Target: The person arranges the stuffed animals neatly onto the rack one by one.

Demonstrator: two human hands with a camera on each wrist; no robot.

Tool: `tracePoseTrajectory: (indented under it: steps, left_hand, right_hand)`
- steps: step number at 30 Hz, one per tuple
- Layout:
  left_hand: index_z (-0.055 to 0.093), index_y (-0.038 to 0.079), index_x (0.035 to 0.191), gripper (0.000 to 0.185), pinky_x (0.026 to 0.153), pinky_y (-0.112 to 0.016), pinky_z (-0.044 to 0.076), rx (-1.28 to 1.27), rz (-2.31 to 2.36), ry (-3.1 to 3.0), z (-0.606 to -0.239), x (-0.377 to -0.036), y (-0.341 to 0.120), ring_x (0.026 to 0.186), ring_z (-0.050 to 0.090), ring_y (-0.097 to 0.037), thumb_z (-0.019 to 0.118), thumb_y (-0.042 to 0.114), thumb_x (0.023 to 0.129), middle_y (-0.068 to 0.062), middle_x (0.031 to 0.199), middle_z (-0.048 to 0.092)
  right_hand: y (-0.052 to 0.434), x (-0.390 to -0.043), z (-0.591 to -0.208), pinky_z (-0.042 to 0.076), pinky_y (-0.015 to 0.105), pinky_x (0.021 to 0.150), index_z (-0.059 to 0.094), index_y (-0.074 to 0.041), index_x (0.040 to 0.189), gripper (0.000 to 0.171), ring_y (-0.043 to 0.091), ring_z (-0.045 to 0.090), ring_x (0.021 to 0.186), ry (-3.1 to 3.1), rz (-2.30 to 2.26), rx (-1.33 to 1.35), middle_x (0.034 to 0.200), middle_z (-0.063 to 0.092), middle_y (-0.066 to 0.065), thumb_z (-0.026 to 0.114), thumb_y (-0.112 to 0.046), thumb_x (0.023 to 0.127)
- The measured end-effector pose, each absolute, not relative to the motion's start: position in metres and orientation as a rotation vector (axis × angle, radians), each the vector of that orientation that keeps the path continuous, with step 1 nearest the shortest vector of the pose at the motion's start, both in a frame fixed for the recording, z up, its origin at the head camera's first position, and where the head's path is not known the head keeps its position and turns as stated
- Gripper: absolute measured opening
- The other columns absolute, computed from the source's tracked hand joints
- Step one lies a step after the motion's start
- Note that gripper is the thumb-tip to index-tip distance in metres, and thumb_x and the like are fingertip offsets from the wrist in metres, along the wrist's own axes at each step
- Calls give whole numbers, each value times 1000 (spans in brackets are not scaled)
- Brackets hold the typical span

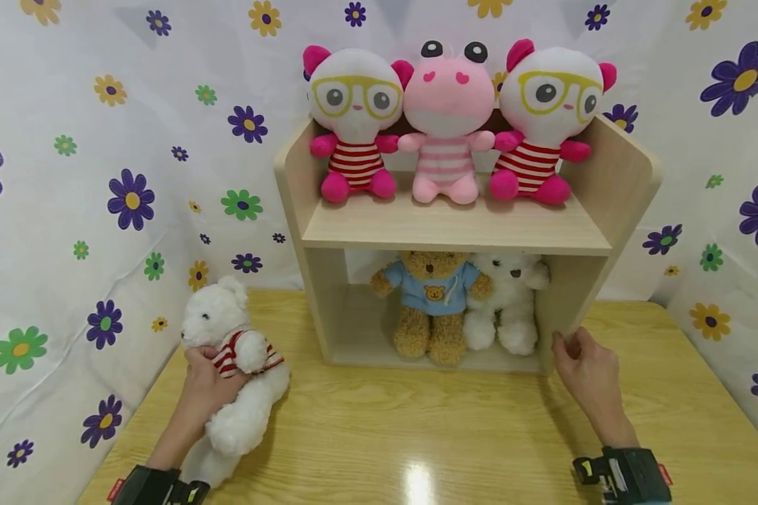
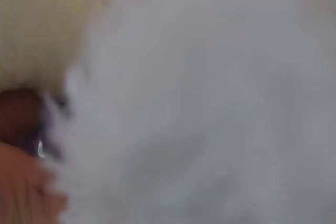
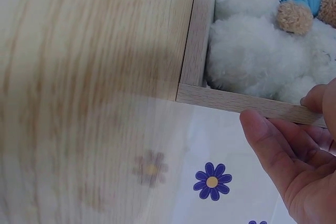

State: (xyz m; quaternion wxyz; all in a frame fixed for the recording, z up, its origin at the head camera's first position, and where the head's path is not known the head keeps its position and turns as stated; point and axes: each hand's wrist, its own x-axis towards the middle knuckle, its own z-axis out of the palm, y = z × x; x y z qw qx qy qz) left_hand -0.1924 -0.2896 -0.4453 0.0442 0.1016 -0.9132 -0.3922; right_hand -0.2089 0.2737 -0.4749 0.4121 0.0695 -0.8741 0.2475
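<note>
White bear (image 1: 236, 379) lying, head twd wall, gripped by left hand (image 1: 203, 384).

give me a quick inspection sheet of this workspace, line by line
surface: wooden table, glossy, with a light glare near the front edge
job's things: white bear in a striped top lying on the table left of the shelf
clutter: three pink and white plush toys on the shelf's top; brown bear in a blue top and a second white bear in the lower bay
grippers: left hand grips the white bear round its body; right hand rests on the shelf's lower right corner
cables: nothing seen
surroundings: white cloth with flower print behind and at both sides; a dark band on each wrist
</note>
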Motion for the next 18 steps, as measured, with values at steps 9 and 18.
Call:
tracePoseTrajectory:
  steps: [9,18]
  left_hand:
    - [39,-2,118,56,75,-24,44,214,-1110,-2601,-444,-177,-273,98,55,-28,78,24,87,-20,114,48]
    - [54,7,124,56,75,-12,48,-213,-1141,-2426,-443,-164,-265,97,52,0,86,4,78,4,116,50]
  right_hand:
    - [275,-211,-476,27,18,41,54,-4,66,27,-4,31,45,-2214,638,152,50,52,6,71,-2,86]
    - [275,-211,-477,28,19,41,54,-3,65,27,0,32,43,-2208,620,173,50,52,7,71,-1,85]
